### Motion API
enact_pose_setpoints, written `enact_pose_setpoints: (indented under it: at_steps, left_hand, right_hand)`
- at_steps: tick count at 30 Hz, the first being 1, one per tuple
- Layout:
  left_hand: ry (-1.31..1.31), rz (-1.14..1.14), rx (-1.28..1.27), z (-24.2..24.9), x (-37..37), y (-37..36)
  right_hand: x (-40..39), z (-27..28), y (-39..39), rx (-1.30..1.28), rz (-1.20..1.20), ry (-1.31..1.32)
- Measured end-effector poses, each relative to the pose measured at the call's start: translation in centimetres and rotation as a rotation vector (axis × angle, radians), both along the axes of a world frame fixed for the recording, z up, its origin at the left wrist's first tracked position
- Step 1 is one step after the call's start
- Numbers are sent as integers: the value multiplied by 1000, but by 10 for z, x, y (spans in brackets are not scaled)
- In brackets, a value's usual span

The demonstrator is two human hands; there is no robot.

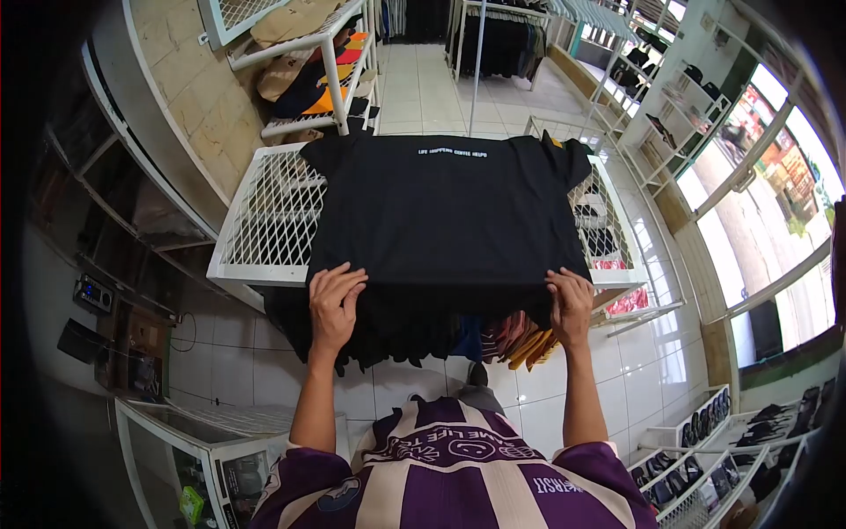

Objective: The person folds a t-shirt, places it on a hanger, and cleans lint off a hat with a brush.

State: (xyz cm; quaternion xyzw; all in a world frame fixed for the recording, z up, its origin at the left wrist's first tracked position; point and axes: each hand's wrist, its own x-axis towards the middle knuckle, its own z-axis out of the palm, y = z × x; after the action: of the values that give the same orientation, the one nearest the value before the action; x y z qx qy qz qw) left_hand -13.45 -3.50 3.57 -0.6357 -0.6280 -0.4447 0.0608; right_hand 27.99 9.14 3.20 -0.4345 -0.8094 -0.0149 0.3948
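A black T-shirt (441, 212) lies spread flat, back or front up, across a white mesh-topped table. Small white lettering (452, 152) reading "LIFE HAPPENS COFFEE HELPS" runs near its far edge. Its lower part drapes over the table's near edge. My left hand (335, 304) rests on the shirt near the left side, fingers stretched and somewhat apart. On the opposite side, my right hand (571, 304) touches the cloth with bent fingers, the thumb toward the middle. Any fold of cloth beneath the fingers is hidden.
The white mesh table (256, 216) shows at both sides of the shirt. Below it hang several coloured garments (520, 339). A shelf with folded clothes (330, 79) stands at the far left, clothes racks (498, 44) beyond. Display racks (705, 467) are at the lower right, a glass case (176, 458) lower left.
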Motion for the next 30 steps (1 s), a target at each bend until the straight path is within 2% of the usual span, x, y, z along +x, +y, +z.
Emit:
enact_pose_setpoints:
  at_steps: [2, 5, 7, 10, 12, 13, 15, 16, 18, 20, 21, 23, 24, 27, 28, 30]
  left_hand:
    - [-29, -19, 0, 11, 0, -12]
    - [-67, -45, -117, 20, -1, -46]
    - [-18, -52, -264, 26, -3, -57]
    - [-69, -44, -177, 36, 6, -22]
    - [-6, -2, -91, 45, 11, 30]
    - [11, 25, -155, 39, 4, 49]
    - [25, 55, -215, 30, -1, 66]
    - [70, 81, -163, 28, 0, 70]
    - [109, 107, -112, 21, -2, 78]
    - [292, 138, -7, 6, -6, 79]
    - [286, 129, -20, 8, -4, 76]
    - [48, 88, -94, 15, 2, 73]
    - [43, 83, -92, 18, 2, 73]
    - [24, 129, -375, 26, 0, 69]
    - [14, 131, -379, 24, -1, 72]
    - [265, 168, -318, 17, -5, 75]
  right_hand:
    - [-4, 12, -17, 69, -15, 8]
    - [4, 11, -47, -29, -41, -27]
    - [0, 15, -57, -136, -13, 47]
    - [-35, 34, -29, -47, -32, 147]
    - [-55, 36, 16, -98, -157, 23]
    - [-60, 36, 28, -91, -155, 24]
    - [-67, 34, 43, -255, -380, -166]
    - [-68, 28, 46, -252, -378, -168]
    - [-69, 18, 47, 24, -294, 13]
    - [-68, 15, 51, 13, -303, 6]
    - [-68, 14, 47, 1, -316, 8]
    - [-66, 18, 43, -46, -317, -35]
    - [-66, 22, 46, -78, -308, -64]
    - [-68, 32, 53, -102, -261, -104]
    - [-69, 35, 58, -111, -230, -121]
    - [-76, 37, 69, -100, -181, -114]
